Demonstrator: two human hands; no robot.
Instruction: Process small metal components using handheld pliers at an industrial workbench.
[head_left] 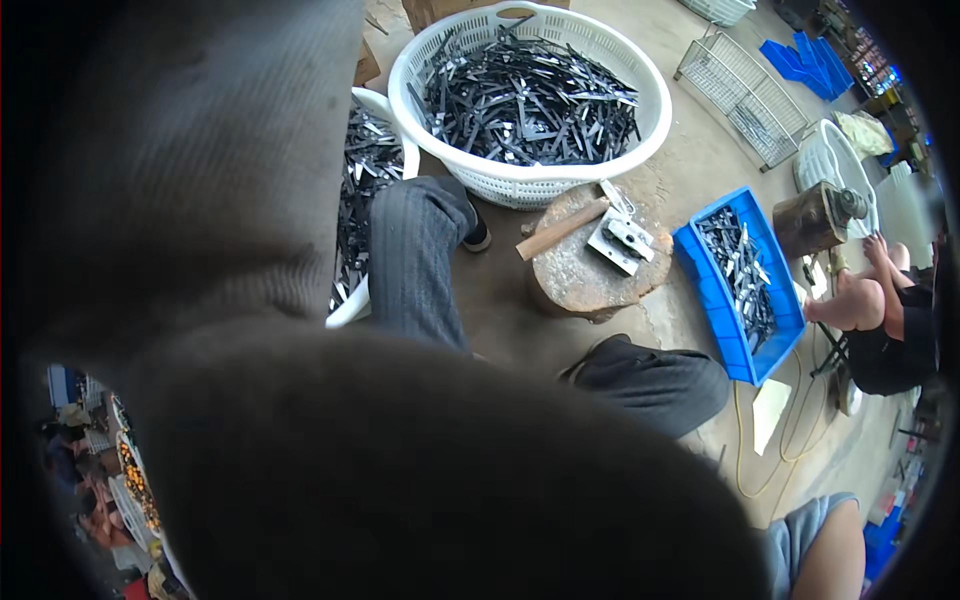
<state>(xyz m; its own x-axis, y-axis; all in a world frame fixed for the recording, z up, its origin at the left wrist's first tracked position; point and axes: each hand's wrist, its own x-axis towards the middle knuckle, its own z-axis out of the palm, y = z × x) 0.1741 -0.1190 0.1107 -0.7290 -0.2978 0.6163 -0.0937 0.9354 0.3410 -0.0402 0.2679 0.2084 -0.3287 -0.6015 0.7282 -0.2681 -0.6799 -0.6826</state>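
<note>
Neither my left hand nor my right hand shows. A dark, blurred sleeve (420, 470) fills the lower middle, close to the camera, and brownish ribbed cloth (220, 150) covers the upper left. Between my trousered knees (415, 260) stands a round wooden stump (565, 280). On its top lies a hammer (565, 228) with a wooden handle, beside a small metal block fixture (622, 243). What my hands hold or touch is hidden.
Beyond the stump, a large white basket (530, 178) is heaped with dark metal strips; another white basket (408, 150) stands left. A blue crate (735, 345) holds similar pieces. A person's bare leg (850, 305) is right of it. A wire rack (745, 98) and yellow cord (742, 450) lie farther off.
</note>
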